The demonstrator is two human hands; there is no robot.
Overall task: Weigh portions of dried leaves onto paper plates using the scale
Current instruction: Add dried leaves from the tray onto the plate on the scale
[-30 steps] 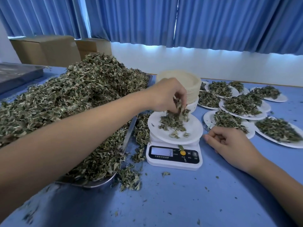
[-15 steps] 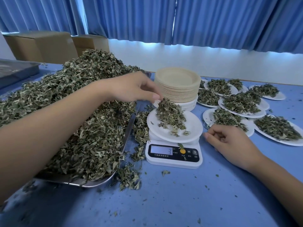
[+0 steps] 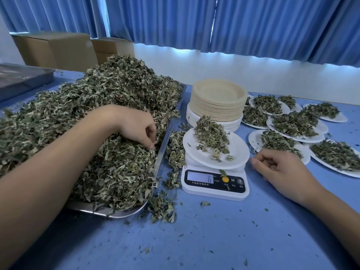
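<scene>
- A grey tray (image 3: 23, 78) and two cardboard boxes (image 3: 56, 49) are seen at the far left, behind the work area.
- A large heap of dried leaves (image 3: 101, 106) is piled in a metal tray (image 3: 168, 131), hiding most of it. Only the right rim and the near corner are visible.
- The left hand (image 3: 136, 125) is sunk into the heap near the right rim, fingers curled together and closed on a pinch of leaves.
- Spilled leaves (image 3: 175, 152) are scattered on the blue table (image 3: 214, 240) between the tray and the scale (image 3: 214, 185).
- A white plate (image 3: 236, 152) is set tilted on the scale, with a small portion (image 3: 211, 134) on it.
- On the scale's display a "6" can be read. An "M" is printed beside an orange button, and the smaller print is too fine to make out.
- A stack of empty plates (image 3: 218, 102) stands just behind the scale.
- The right hand (image 3: 280, 170) is rested on the table beside the scale, fingers loosely curled, with nothing held.
- Filled plates (image 3: 331, 158) are laid overlapping at the right, below blue curtains (image 3: 253, 26).
</scene>
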